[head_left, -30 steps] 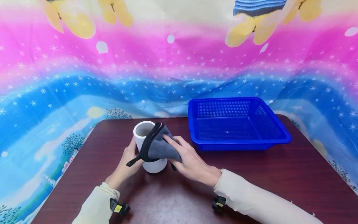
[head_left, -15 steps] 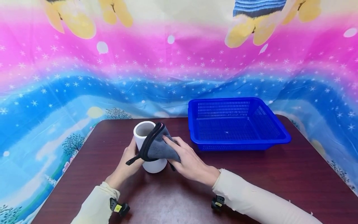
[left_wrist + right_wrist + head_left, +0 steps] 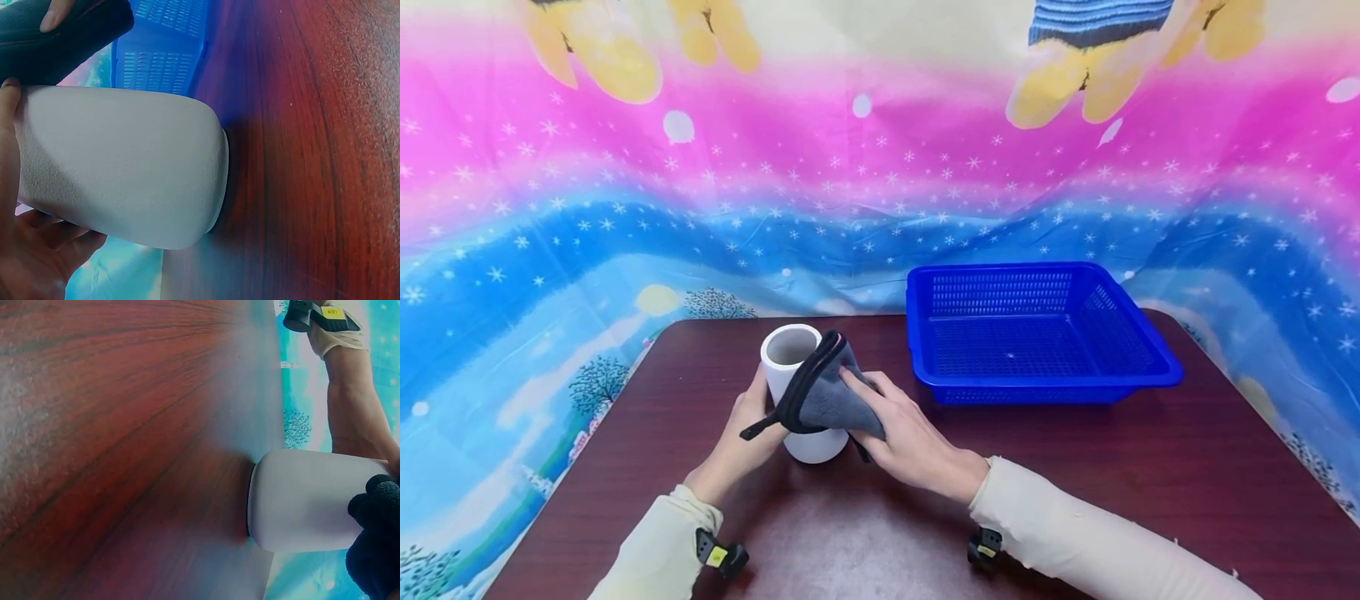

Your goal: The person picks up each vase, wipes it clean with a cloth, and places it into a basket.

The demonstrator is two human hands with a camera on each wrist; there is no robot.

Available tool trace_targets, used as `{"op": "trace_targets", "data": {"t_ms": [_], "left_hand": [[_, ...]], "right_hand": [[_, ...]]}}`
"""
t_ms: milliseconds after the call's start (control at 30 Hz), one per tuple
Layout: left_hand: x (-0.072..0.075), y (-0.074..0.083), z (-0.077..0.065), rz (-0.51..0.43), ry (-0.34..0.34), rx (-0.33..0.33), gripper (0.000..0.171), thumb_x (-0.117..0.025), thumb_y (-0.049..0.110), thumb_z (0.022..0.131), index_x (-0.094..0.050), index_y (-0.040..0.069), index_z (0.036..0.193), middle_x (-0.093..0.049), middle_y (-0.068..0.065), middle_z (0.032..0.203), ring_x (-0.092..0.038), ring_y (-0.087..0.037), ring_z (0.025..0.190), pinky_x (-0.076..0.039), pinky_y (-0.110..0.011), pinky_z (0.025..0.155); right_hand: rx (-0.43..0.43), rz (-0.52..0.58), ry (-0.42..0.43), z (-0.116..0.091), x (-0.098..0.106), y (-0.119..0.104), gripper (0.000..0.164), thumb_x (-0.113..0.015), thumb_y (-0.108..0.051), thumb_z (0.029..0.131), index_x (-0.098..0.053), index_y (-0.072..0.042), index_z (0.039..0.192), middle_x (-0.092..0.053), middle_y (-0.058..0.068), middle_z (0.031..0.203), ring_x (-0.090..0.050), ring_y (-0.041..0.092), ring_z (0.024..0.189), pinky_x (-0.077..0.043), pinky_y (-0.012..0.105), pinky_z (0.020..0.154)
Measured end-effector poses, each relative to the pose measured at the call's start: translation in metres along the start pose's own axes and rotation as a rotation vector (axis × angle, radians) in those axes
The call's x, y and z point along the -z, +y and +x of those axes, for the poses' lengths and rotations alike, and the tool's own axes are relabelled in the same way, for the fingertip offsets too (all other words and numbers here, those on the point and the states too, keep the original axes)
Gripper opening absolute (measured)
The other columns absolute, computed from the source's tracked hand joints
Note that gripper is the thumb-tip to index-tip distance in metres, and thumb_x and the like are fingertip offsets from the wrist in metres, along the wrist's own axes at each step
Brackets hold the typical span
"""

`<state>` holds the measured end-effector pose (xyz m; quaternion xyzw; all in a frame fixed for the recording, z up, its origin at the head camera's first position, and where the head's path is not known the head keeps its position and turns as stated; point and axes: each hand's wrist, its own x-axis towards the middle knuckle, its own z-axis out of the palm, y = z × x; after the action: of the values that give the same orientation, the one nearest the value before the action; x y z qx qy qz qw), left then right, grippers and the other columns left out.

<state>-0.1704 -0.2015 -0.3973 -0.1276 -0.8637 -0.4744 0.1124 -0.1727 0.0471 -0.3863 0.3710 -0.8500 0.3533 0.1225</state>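
Observation:
A white ceramic vase (image 3: 815,447) with a wide round mouth stands upright on the dark wooden table, left of centre. My left hand (image 3: 739,440) grips it from the left side; in the left wrist view its fingers curl behind the vase (image 3: 125,162). A grey cloth (image 3: 835,402) with black edging and a small hanging loop lies against the vase's right front. My right hand (image 3: 913,435) holds this cloth, fingers spread over it, pressing it to the vase's side. In the right wrist view the bunched cloth (image 3: 378,544) overlaps the vase's upper part.
A blue plastic basket (image 3: 1022,381) with perforated walls stands at the back right of the table (image 3: 1060,467). Behind the table hangs a colourful backdrop (image 3: 850,183) with snowflakes. Both sleeves carry small black wrist cameras.
The cloth and right hand stay nearly in place on the vase, with only a very slight downward shift. Both hands keep their hold.

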Motion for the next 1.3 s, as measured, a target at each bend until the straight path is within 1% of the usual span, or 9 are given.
{"op": "trace_targets", "data": {"t_ms": [300, 433, 667, 800, 933, 1100, 1300], "left_hand": [[-0.002, -0.002, 0.0, 0.077, 0.027, -0.018, 0.066, -0.073, 0.028, 0.089, -0.04, 0.02, 0.146, -0.067, -0.011, 0.131, -0.066, -0.026, 0.115, -0.054, -0.05, 0.095], [-0.003, -0.004, 0.001, 0.105, 0.041, -0.041, 0.065, -0.072, 0.027, 0.089, -0.041, 0.017, 0.145, -0.067, -0.013, 0.13, -0.066, -0.028, 0.116, -0.054, -0.052, 0.096], [-0.003, -0.004, 0.001, 0.102, 0.046, -0.047, 0.067, -0.074, 0.023, 0.088, -0.041, 0.015, 0.145, -0.066, -0.015, 0.131, -0.066, -0.031, 0.118, -0.054, -0.053, 0.097], [-0.003, -0.004, 0.001, 0.099, 0.046, -0.045, 0.069, -0.076, 0.023, 0.086, -0.04, 0.012, 0.145, -0.067, -0.016, 0.13, -0.068, -0.031, 0.115, -0.055, -0.052, 0.097], [-0.004, -0.003, 0.001, 0.105, 0.053, -0.038, 0.073, -0.076, 0.024, 0.086, -0.038, 0.011, 0.147, -0.067, -0.018, 0.129, -0.069, -0.032, 0.111, -0.055, -0.052, 0.095], [-0.004, -0.002, 0.0, 0.12, 0.059, -0.062, 0.075, -0.075, 0.02, 0.086, -0.037, 0.008, 0.149, -0.067, -0.022, 0.127, -0.071, -0.036, 0.109, -0.057, -0.053, 0.09], [-0.004, -0.002, 0.0, 0.128, 0.066, -0.061, 0.075, -0.076, 0.02, 0.085, -0.037, 0.008, 0.148, -0.068, -0.021, 0.127, -0.071, -0.035, 0.108, -0.058, -0.052, 0.09]], "right_hand": [[-0.032, 0.008, -0.03, -0.006, -0.005, 0.004, 0.072, -0.07, -0.017, 0.094, -0.036, -0.023, 0.157, -0.055, 0.005, 0.139, -0.058, 0.019, 0.124, -0.052, 0.041, 0.101], [-0.025, -0.002, -0.035, -0.008, -0.007, 0.007, 0.071, -0.07, -0.018, 0.095, -0.036, -0.023, 0.158, -0.055, 0.005, 0.139, -0.058, 0.019, 0.124, -0.052, 0.04, 0.101], [-0.015, 0.001, -0.038, -0.01, -0.008, 0.009, 0.072, -0.07, -0.018, 0.095, -0.035, -0.023, 0.158, -0.055, 0.005, 0.14, -0.058, 0.018, 0.125, -0.052, 0.04, 0.102], [-0.009, 0.002, -0.043, -0.012, -0.009, 0.01, 0.07, -0.069, -0.02, 0.095, -0.037, -0.023, 0.157, -0.056, 0.004, 0.139, -0.058, 0.018, 0.125, -0.051, 0.04, 0.102], [-0.019, -0.01, -0.081, -0.016, -0.009, 0.012, 0.068, -0.068, -0.022, 0.096, -0.037, -0.024, 0.157, -0.056, 0.002, 0.138, -0.057, 0.016, 0.124, -0.051, 0.038, 0.103], [-0.05, -0.017, -0.146, -0.021, -0.009, 0.017, 0.069, -0.067, -0.023, 0.098, -0.034, -0.029, 0.158, -0.055, -0.001, 0.139, -0.056, 0.014, 0.124, -0.049, 0.038, 0.104], [-0.052, -0.018, -0.161, -0.021, -0.009, 0.019, 0.071, -0.067, -0.023, 0.097, -0.032, -0.032, 0.158, -0.055, -0.002, 0.138, -0.056, 0.014, 0.121, -0.049, 0.039, 0.102]]}}
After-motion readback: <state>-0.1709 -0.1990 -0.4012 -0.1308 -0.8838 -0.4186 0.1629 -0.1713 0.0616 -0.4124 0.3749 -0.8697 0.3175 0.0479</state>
